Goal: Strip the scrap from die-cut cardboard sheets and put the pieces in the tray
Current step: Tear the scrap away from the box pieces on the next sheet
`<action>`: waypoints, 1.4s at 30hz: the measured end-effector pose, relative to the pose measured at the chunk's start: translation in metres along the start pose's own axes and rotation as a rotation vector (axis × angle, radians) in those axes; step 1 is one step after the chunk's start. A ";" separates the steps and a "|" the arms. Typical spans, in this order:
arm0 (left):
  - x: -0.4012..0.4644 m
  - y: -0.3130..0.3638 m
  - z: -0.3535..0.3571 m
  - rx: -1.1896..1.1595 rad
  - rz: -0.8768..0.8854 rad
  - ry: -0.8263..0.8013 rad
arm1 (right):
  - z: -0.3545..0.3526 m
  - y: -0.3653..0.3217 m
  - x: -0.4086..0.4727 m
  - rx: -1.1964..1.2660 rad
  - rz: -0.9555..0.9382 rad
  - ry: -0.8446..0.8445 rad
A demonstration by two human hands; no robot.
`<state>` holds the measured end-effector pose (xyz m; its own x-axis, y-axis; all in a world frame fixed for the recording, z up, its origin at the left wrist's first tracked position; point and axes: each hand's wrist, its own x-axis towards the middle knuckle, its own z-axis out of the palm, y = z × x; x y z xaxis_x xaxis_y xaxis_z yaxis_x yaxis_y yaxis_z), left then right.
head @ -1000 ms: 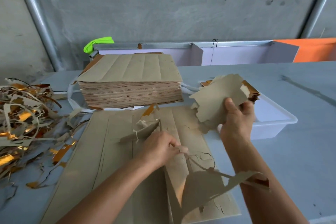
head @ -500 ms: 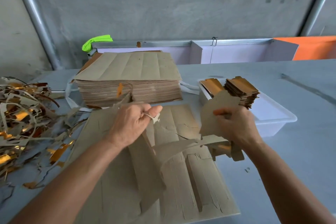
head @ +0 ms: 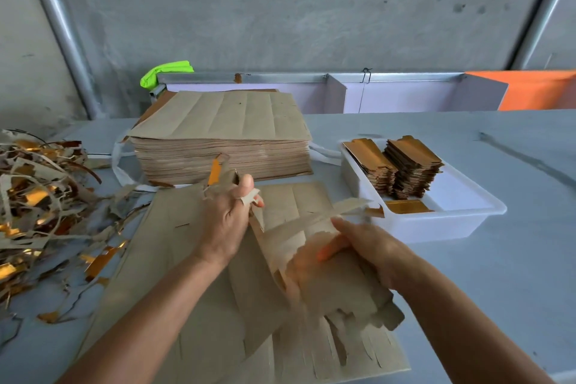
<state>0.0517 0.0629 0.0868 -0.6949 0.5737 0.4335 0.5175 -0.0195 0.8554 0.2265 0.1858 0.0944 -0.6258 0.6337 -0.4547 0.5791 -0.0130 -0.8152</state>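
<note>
The left hand (head: 230,221) is pinching a ragged strip of scrap (head: 249,196) up off the die-cut sheet (head: 174,259) lying near on the table (head: 467,274). The right hand (head: 371,246) is curling around loosened pieces (head: 330,284), blurred. Far right, the tray (head: 436,224) is holding two stacks of finished pieces (head: 405,165); far centre, a thick stack of sheets (head: 224,146) is waiting, so plenty is left. A scrap heap (head: 40,196) is sprawling on the left.

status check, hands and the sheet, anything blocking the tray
Left hand grips scrap strip over the sheet. Right hand holds loose pieces. Tray at right, path unobstructed.
</note>
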 end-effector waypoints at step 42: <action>-0.003 0.018 0.008 0.075 -0.015 -0.358 | 0.006 -0.008 0.000 0.125 -0.516 0.182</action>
<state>0.0670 0.0679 0.0982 -0.4905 0.8241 0.2833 0.5534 0.0434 0.8318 0.2183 0.1813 0.0990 -0.7050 0.7052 0.0745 0.1488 0.2498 -0.9568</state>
